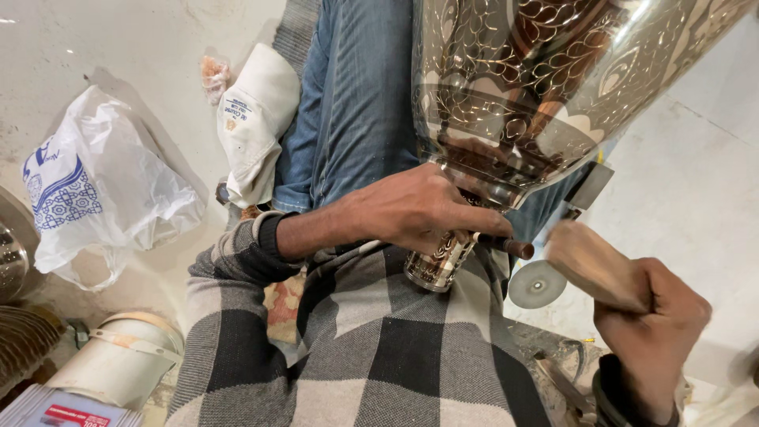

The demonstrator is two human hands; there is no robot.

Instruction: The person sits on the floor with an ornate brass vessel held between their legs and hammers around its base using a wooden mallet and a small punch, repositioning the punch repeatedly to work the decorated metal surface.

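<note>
The engraved metal vase (522,103) lies across the person's lap, long axis running up-right, neck toward the body. The left hand (419,209) closes its grip on a chisel (506,245) at the neck; the right hand (652,332), below-right, clenches a wooden mallet (589,265), well apart.

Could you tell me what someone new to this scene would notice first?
The eye goes first to the large engraved metal vase, shiny and covered in scale-like patterns, filling the upper right and resting on the person's lap. Just below it, the left hand presses a thin metal punch against the vase's narrow base. At lower right, the right hand grips a blurred wooden mallet.
</note>
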